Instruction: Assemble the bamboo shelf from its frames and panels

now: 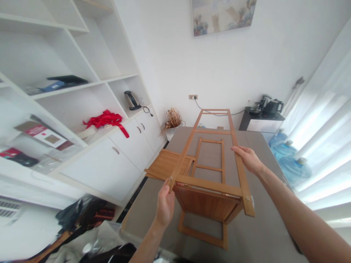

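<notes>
A wooden ladder-like frame (212,184) is held up above a grey table (263,226). My left hand (165,204) grips the near end of its left rail, fingers wrapped round it. My right hand (248,159) is closed on the right rail about halfway along. A wooden panel hangs from the frame's near crossbar. A second wooden frame (210,153) and a slatted wooden panel (166,164) lie flat on the table underneath.
White shelving and cabinets (109,160) line the left wall, holding a kettle (131,99) and red ribbon (105,118). A dried plant (172,120) stands in the corner. A black side table with a coffee set (264,109) and water jugs (293,164) sit right.
</notes>
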Motion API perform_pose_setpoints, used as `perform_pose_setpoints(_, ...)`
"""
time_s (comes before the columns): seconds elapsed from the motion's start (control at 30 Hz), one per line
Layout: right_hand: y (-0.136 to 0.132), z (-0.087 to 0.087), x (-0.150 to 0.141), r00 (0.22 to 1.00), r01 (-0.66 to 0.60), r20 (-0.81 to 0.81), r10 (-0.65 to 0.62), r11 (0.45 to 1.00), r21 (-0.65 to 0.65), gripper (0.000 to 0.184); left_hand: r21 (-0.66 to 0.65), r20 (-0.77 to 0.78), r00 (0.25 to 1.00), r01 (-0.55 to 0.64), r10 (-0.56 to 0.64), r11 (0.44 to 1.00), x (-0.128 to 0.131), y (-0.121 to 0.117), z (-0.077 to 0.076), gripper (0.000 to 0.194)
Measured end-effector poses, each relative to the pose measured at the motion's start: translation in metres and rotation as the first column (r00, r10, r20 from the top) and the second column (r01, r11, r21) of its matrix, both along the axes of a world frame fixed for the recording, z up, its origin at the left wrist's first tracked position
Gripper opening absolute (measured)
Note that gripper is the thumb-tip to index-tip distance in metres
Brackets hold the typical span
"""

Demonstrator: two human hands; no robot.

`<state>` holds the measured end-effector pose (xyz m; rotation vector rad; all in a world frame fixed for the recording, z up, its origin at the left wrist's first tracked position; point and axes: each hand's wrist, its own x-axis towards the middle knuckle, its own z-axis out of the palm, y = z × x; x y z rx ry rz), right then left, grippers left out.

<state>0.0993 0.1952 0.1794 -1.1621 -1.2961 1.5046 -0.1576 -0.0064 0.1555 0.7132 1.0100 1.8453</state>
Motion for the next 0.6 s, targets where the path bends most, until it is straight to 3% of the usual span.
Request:
perform_pose_setpoints(0.13, 0.002, -0.007, 0.000, 1.000, 0.003, 0.002, -0.003, 0.999, -0.049, 0.037, -0.008, -0.011, 1.000, -0.014, 0.014, 1.000, -0.001, 0.002, 0.000, 0.035)
perform_pose_setpoints(0.43, 0.009, 0.001, -0.004, 0.999, -0.030, 0.021, 0.031, 0.998, -0.051, 0.033, 0.012, -0.050, 0.999, -0.011, 0.011, 1.000, -0.003, 0.000, -0.004, 0.031)
perform_pose_setpoints(0.6, 0.004, -0.009, -0.005, 0.999, -0.030, 0.039, 0.032, 0.997, -0.074, 0.032, 0.009, -0.056, 0.998, 0.001, -0.001, 1.000, -0.004, -0.002, -0.003, 0.032)
